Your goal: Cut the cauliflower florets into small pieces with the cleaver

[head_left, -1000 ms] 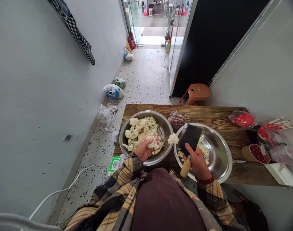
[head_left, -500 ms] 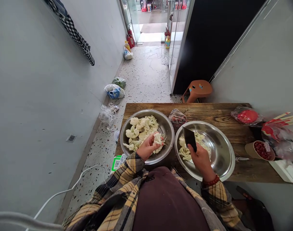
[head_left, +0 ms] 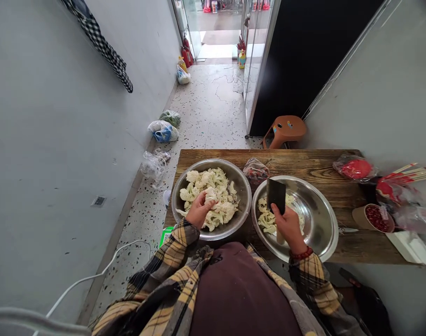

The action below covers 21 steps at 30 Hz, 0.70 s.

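My left hand (head_left: 199, 211) is over the left metal bowl (head_left: 246, 205), its fingers closed around a white cauliflower floret (head_left: 210, 195). Beneath it, larger cauliflower pieces (head_left: 224, 212) fill much of that bowl. A dark-bladed cleaver (head_left: 276, 195) is in my right hand (head_left: 289, 227), blade upward, above the right metal bowl (head_left: 321, 217). Smaller cut cauliflower florets (head_left: 266, 220) lie in the left part of this second bowl, partly hidden by the hand and blade.
On the wooden table (head_left: 303, 163) a bag of reddish items (head_left: 255, 171) sits behind and between the bowls. To the right are a small knife (head_left: 348, 230), a tub of red beans (head_left: 375, 218) and wrapped skewers (head_left: 408, 175). An orange stool (head_left: 286, 130) stands beyond the table.
My left hand has shifted left within the left bowl, over the cauliflower pile. The cleaver has turned so its blade shows broader and stands more upright.
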Motion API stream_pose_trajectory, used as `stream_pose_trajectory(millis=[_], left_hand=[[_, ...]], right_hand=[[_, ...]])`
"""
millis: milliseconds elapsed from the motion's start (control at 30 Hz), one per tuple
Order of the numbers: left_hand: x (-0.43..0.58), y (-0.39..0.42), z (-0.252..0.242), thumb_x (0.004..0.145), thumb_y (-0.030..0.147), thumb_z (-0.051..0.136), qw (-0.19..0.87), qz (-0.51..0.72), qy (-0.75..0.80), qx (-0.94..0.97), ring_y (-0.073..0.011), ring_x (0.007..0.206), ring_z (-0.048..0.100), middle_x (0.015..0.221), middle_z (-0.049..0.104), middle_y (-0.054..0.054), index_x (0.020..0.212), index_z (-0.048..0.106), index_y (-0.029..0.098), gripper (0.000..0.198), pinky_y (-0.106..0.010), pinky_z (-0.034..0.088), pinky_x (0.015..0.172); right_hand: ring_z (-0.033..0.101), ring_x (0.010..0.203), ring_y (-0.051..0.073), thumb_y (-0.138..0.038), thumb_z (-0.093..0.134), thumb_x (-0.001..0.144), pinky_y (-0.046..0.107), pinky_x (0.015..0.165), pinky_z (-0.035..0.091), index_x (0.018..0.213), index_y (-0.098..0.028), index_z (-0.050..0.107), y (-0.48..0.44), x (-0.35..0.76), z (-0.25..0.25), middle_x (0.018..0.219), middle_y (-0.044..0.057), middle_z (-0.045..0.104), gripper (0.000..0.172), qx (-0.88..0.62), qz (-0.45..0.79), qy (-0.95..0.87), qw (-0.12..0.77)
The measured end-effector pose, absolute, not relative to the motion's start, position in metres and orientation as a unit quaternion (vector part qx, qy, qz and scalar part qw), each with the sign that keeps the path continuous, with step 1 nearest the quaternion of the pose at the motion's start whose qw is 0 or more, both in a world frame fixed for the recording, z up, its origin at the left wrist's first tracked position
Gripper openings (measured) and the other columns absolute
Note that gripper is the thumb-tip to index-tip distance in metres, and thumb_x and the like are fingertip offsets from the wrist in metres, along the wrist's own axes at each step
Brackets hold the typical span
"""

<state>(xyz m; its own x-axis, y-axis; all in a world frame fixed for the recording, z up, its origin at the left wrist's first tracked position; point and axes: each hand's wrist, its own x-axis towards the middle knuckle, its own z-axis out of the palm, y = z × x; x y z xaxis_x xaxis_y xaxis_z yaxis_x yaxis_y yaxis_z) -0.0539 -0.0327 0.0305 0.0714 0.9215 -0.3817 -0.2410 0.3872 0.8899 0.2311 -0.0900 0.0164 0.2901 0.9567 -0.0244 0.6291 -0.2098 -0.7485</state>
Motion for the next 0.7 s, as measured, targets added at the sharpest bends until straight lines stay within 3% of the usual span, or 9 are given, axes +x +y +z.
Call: stream_pose_trajectory(millis=[200, 333, 433, 533, 633, 700], left_hand=[[-0.059, -0.034, 0.027, 0.057, 0.030, 0.081, 0.684, 0.440, 0.526, 0.249, -0.0139, 0.074, 0.063, 0.098, 0.063, -0.005, 0.095, 0.055, 0.016, 0.048, -0.022, 0.049, 0.057], [-0.067, -0.041, 0.027, 0.058, 0.029, 0.080, 0.689, 0.440, 0.532, 0.220, -0.0129, 0.071, 0.062, 0.102, 0.063, -0.007, 0.092, 0.054, 0.015, 0.045, -0.022, 0.049, 0.054], [-0.077, -0.048, 0.025, 0.059, 0.031, 0.079, 0.687, 0.443, 0.539, 0.204, -0.0137, 0.073, 0.062, 0.102, 0.062, -0.008, 0.091, 0.054, 0.016, 0.043, -0.021, 0.048, 0.052], [-0.088, -0.055, 0.023, 0.059, 0.032, 0.079, 0.683, 0.449, 0.544, 0.187, -0.0142, 0.073, 0.063, 0.102, 0.063, -0.009, 0.092, 0.054, 0.016, 0.045, -0.021, 0.047, 0.051], [-0.099, -0.060, 0.022, 0.059, 0.033, 0.079, 0.677, 0.457, 0.549, 0.177, -0.0147, 0.073, 0.063, 0.102, 0.063, -0.009, 0.096, 0.054, 0.016, 0.048, -0.021, 0.047, 0.052], [-0.106, -0.062, 0.020, 0.059, 0.034, 0.079, 0.676, 0.461, 0.549, 0.172, -0.0149, 0.073, 0.064, 0.102, 0.063, -0.008, 0.097, 0.055, 0.015, 0.049, -0.021, 0.047, 0.052]], right_hand=[[0.048, 0.044, 0.012, -0.054, 0.051, 0.079, 0.023, 0.043, 0.035, 0.069, -0.017, 0.054, -0.041, 0.184, -0.020, 0.052, -0.003, 0.052, 0.038, -0.679, 0.455, -0.467, 0.338], [0.051, 0.045, 0.011, -0.046, 0.052, 0.081, 0.021, 0.043, 0.039, 0.075, -0.015, 0.059, 0.002, 0.147, -0.055, 0.056, -0.002, 0.055, 0.032, -0.687, 0.480, -0.441, 0.320], [0.057, 0.055, 0.013, -0.041, 0.056, 0.083, 0.022, 0.050, 0.045, 0.079, -0.013, 0.062, 0.026, 0.124, -0.079, 0.065, 0.002, 0.060, 0.028, -0.694, 0.500, -0.424, 0.298], [0.061, 0.072, 0.015, -0.037, 0.055, 0.088, 0.028, 0.062, 0.052, 0.094, -0.012, 0.062, 0.040, 0.108, -0.099, 0.088, 0.006, 0.064, 0.027, -0.698, 0.524, -0.403, 0.277], [0.061, 0.093, 0.018, -0.034, 0.055, 0.090, 0.037, 0.078, 0.053, 0.114, -0.015, 0.056, 0.044, 0.099, -0.116, 0.112, 0.008, 0.059, 0.031, -0.695, 0.546, -0.384, 0.268], [0.059, 0.098, 0.019, -0.034, 0.055, 0.091, 0.040, 0.082, 0.052, 0.119, -0.017, 0.053, 0.044, 0.096, -0.124, 0.117, 0.007, 0.057, 0.033, -0.690, 0.554, -0.378, 0.275]])
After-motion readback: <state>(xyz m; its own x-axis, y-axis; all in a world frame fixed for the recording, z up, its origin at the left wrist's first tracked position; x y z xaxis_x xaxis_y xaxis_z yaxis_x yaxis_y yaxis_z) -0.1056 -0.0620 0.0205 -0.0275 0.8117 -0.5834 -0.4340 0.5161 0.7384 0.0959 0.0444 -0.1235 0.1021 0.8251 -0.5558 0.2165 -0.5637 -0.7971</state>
